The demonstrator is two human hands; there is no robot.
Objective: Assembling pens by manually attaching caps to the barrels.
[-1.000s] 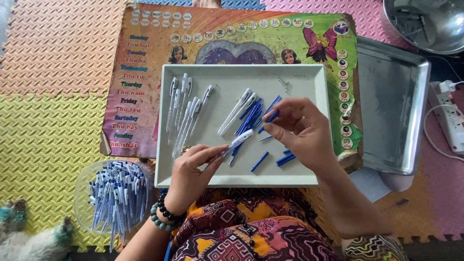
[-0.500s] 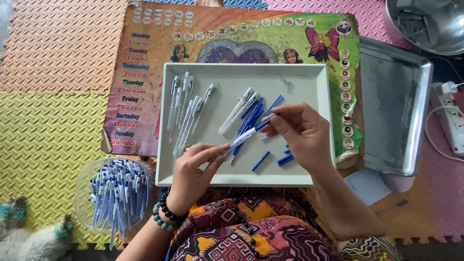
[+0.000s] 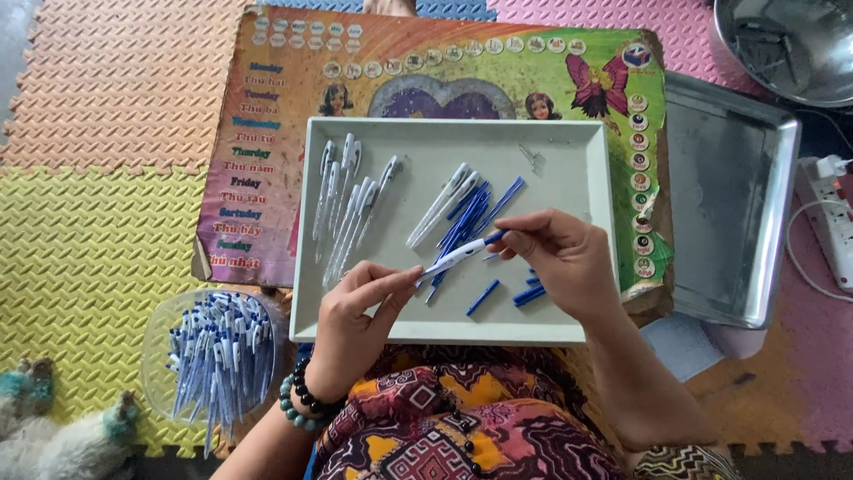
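My left hand [image 3: 355, 316] pinches the lower end of a white pen barrel [image 3: 453, 259] over a white rectangular tray [image 3: 444, 132]. At the barrel's upper end, my right hand [image 3: 564, 262] holds a thin blue refill [image 3: 494, 237] with its fingertips. Inside the tray lie a row of white pen barrels [image 3: 346, 209] on the left, a heap of blue refills [image 3: 471, 213] in the middle, and short blue pieces [image 3: 484, 298] near the front edge.
A clear round bowl [image 3: 218, 356] full of assembled white and blue pens sits at the lower left. A metal tray [image 3: 724, 222] lies to the right, a steel bowl [image 3: 786, 44] at top right, a power strip [image 3: 831, 222] at the far right. Foam mats and a colourful poster board [image 3: 267, 133] lie beneath.
My right hand has shifted slightly left and down toward the barrel's end with the blue refill. My left hand stays on the barrel.
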